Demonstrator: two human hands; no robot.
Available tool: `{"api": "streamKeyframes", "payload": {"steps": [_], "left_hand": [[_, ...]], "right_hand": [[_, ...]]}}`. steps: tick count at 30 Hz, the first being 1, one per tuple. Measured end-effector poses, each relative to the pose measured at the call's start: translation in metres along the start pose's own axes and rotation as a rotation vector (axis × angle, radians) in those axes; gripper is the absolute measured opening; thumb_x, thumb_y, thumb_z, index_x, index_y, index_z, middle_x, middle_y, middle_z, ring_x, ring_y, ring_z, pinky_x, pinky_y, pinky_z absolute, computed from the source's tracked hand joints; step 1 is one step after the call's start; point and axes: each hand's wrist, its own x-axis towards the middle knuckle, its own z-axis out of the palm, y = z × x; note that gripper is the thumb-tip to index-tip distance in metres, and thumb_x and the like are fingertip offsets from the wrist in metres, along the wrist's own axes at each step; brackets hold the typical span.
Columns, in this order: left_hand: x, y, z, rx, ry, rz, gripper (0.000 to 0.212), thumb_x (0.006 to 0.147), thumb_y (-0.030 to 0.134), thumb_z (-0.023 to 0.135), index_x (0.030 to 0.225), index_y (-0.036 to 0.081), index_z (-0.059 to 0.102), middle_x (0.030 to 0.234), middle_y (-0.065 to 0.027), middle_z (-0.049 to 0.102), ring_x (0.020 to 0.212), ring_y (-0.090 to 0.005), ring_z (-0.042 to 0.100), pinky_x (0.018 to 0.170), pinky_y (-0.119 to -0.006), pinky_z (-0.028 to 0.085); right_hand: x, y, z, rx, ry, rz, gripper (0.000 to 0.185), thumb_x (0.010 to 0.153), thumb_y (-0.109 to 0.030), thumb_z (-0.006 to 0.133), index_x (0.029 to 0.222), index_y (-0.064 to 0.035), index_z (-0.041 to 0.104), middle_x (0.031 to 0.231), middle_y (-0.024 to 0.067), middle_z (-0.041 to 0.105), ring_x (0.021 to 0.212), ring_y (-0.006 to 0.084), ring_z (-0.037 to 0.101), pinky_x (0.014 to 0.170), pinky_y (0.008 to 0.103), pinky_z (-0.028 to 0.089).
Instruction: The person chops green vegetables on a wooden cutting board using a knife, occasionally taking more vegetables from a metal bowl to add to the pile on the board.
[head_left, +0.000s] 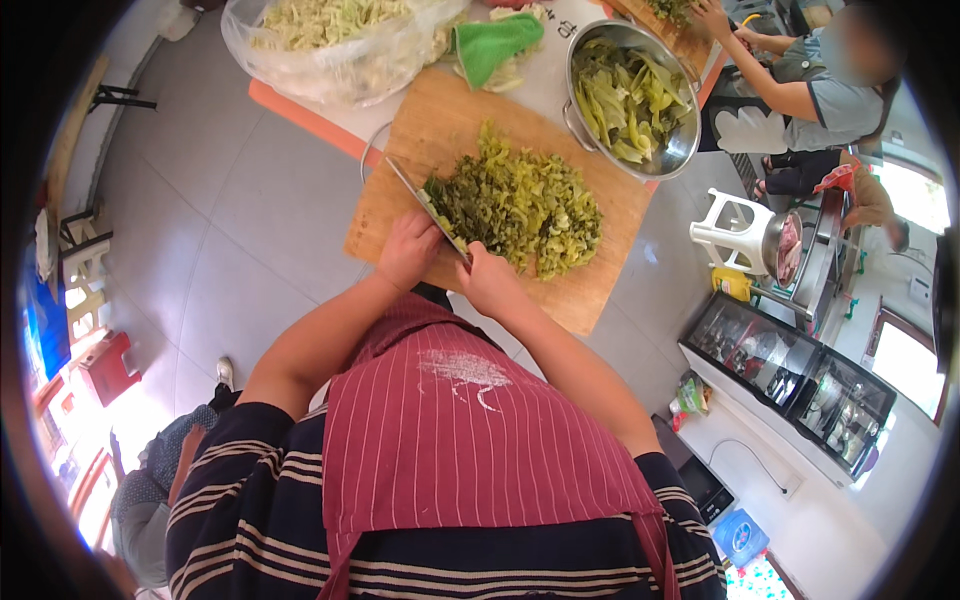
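My right hand (491, 281) grips the handle of a kitchen knife (421, 201), whose wide blade is seen nearly edge-on. Beside the blade, my left hand (410, 250) has its fingertips at or against the knife's left face; their exact hold is hidden. A heap of chopped pickled mustard greens (525, 206) lies just right of the knife on a wooden cutting board (600, 300). Some darker pieces touch the blade. Up and to the right, a steel basin (576, 82) with side handles holds larger uncut leaves (630, 97).
A plastic bag of cut cabbage (337, 67) and a green cloth (495, 45) sit on the table (315, 112) beyond the board. A co-worker (832, 97) works at another board on the right. A white stool (731, 229) stands on the floor near a bowl of meat (789, 247).
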Motion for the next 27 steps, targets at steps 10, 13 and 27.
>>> {"api": "streamKeyframes", "payload": {"steps": [10,13,27], "left_hand": [[-0.006,-0.011,-0.002,0.006,0.012,0.056,0.018,0.071,0.011,0.056,0.088,0.007,0.060,0.094,-0.0077,0.057,0.087,-0.0263,0.054,0.077,-0.037,0.043],[-0.003,-0.010,-0.003,0.036,0.024,0.105,0.018,0.070,0.012,0.057,0.087,0.007,0.060,0.095,-0.0067,0.057,0.087,-0.0252,0.054,0.075,-0.036,0.041],[0.107,0.001,-0.025,0.089,-0.541,0.785,0.062,0.066,0.034,0.072,0.124,0.028,0.052,0.136,-0.0068,0.039,0.125,-0.0262,0.037,0.095,-0.050,0.033]], "right_hand": [[-0.029,-0.002,-0.028,0.026,-0.057,-0.052,0.028,0.087,-0.025,0.055,0.095,0.0013,0.049,0.075,0.0263,0.062,0.073,0.0437,0.060,0.066,0.0495,0.047],[-0.013,0.008,-0.001,0.034,-0.014,-0.045,0.028,0.087,-0.024,0.055,0.098,0.0004,0.048,0.075,0.0238,0.061,0.072,0.0428,0.059,0.064,0.0486,0.046],[-0.067,0.048,-0.066,0.448,0.235,0.232,0.034,0.084,-0.032,0.058,0.099,-0.0011,0.057,0.068,0.0124,0.058,0.062,0.0228,0.057,0.060,0.0355,0.046]]}}
